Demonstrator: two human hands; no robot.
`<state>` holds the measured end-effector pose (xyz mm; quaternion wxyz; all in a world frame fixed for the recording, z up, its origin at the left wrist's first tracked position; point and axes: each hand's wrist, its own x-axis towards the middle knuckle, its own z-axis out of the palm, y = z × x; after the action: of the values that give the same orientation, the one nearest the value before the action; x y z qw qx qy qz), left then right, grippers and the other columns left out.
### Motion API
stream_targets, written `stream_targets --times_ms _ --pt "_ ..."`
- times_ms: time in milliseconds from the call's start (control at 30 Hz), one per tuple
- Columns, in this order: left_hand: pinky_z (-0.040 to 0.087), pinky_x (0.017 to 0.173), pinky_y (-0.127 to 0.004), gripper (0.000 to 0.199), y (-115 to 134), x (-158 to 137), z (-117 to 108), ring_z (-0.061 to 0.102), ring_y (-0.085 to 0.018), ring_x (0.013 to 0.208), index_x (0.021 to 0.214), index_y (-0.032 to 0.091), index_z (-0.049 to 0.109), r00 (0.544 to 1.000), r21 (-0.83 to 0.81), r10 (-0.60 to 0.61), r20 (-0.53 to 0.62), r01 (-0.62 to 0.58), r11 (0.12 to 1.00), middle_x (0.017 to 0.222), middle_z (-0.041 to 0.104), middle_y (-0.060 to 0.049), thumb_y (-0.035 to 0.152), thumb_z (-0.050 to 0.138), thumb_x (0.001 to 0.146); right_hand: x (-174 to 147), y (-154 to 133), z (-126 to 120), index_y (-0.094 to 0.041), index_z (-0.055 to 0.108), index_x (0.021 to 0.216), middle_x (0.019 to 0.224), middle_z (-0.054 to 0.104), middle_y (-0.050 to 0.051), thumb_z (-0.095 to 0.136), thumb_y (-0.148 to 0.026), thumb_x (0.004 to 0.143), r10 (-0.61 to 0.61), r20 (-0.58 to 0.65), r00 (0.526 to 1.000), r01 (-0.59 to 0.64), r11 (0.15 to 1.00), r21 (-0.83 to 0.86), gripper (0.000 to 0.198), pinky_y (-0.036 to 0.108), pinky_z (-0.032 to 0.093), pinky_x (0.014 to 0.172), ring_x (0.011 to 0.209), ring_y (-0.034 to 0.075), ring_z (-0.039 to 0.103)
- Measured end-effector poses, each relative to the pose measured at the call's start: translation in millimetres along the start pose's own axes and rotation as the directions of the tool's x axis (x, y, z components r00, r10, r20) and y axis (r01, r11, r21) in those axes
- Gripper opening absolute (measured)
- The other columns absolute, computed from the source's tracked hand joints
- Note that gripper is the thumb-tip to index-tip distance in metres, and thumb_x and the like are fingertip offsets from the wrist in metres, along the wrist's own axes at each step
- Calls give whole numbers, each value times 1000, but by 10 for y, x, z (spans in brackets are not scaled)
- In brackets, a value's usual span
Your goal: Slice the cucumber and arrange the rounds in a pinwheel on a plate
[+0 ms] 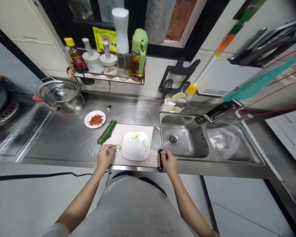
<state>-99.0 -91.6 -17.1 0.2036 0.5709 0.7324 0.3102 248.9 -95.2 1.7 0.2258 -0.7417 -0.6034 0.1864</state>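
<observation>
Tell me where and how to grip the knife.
Take the knife by its black handle, probably from the near right side, where the right hand is: the handle points toward the person, while the broad blade extends away.

Two hands show, a left hand [105, 158] and a right hand [169, 161]; one tabletop [64, 144]; one board [118, 133]; one knife [156, 141]; two plates, one square plate [132, 150] at centre and one round plate [87, 118] left of it; one long cucumber [107, 132] and one stub [109, 107]; one pot [72, 104] at left; at upper left, three bottles [138, 49] and two jars [91, 59]; one sink [187, 143] with two basins at right; the slices [145, 145] are too small to count surely
</observation>
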Motion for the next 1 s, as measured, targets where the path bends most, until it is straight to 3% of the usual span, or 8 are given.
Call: stream_targets --times_ms 200,467,767,1000 --pt "43 71 -27 24 -154 1 -57 56 -14 69 96 23 69 996 106 -77 47 71 992 91 65 -3 37 54 84 15 -68 71 -15 69 111 69 68 6 37 -44 88 -5 36 999 5 1000 3 49 29 44 65 64 20 62" --pt "44 74 -29 26 -158 -12 17 60 -18 82 102 24 68 984 181 -126 128 102 978 101 65 -5 37 54 84 -46 -67 129 -17 68 111 93 73 10 36 -41 88 -45 53 998 43 998 42 46 31 48 75 79 22 66" --pt "42 75 -31 30 -4 44 164 60 -22 90 99 24 68 972 283 -202 120 161 946 96 65 -7 45 59 80 -92 -56 109 -16 69 111 80 72 9 38 -46 86 -29 91 995 25 999 42 49 32 47 69 70 22 64" --pt "41 76 -31 27 8 80 153 59 -22 93 99 24 69 980 325 -173 97 133 936 99 66 -7 43 57 83 -81 -115 141 -16 69 111 73 69 7 37 -46 87 -43 142 989 38 999 35 50 30 45 67 66 21 62"
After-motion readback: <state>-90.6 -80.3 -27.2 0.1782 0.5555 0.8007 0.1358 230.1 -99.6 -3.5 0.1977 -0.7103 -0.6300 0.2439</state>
